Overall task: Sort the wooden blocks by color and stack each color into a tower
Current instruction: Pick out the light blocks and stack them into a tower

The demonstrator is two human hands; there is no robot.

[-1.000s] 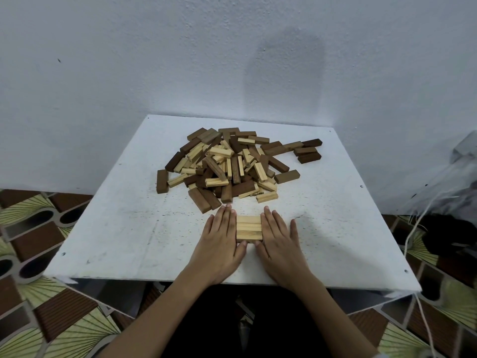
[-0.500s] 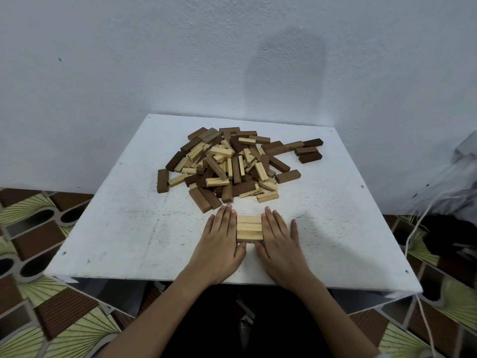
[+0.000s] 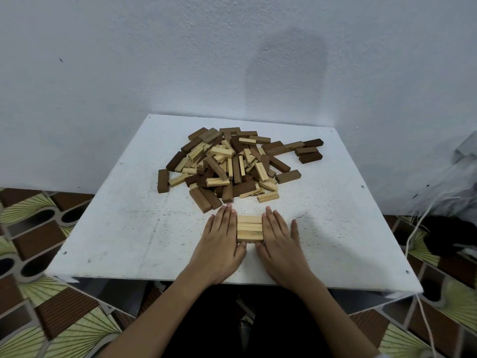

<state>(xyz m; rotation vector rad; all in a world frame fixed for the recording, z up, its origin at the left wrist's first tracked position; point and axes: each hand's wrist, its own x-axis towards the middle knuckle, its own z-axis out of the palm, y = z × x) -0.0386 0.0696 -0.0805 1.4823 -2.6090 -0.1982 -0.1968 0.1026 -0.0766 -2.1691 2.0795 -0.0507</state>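
My left hand (image 3: 222, 244) and right hand (image 3: 280, 241), fingers straight, press flat against the ends of the light-block row (image 3: 249, 228), just nearer me than the pile (image 3: 232, 164). Light, stiff, smooth wood, I'd judge; pinch each block's long sides.

Head camera (only view) looks forward, down—close over table (image 3: 108, 228).

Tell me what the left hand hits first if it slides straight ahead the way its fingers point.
The left hand would probably meet the dark brown blocks at the near edge of the mixed pile, just beyond its fingertips; only a narrow strip of white table shows between.
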